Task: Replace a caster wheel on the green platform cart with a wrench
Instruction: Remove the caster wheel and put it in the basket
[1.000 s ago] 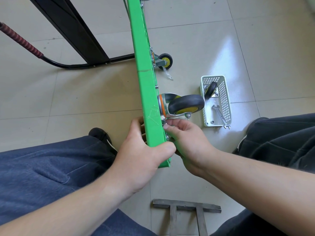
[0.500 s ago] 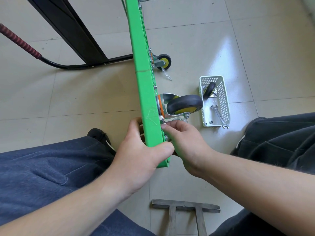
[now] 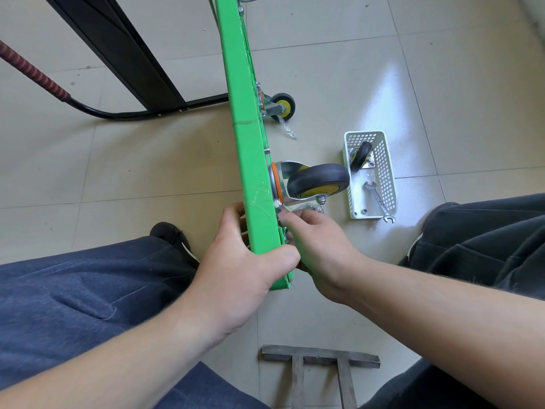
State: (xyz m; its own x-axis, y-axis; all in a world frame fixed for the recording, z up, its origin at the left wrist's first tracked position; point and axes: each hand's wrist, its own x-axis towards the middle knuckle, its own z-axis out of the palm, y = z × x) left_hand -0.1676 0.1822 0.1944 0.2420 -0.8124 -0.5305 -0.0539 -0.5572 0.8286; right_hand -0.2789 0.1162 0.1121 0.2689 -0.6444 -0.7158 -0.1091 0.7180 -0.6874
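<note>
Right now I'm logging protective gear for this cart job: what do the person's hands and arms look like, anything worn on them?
Nothing worn: the left hand and right hand are bare, no gloves, rings or watch visible. Both forearms are bare, with no sleeves in view.
</note>
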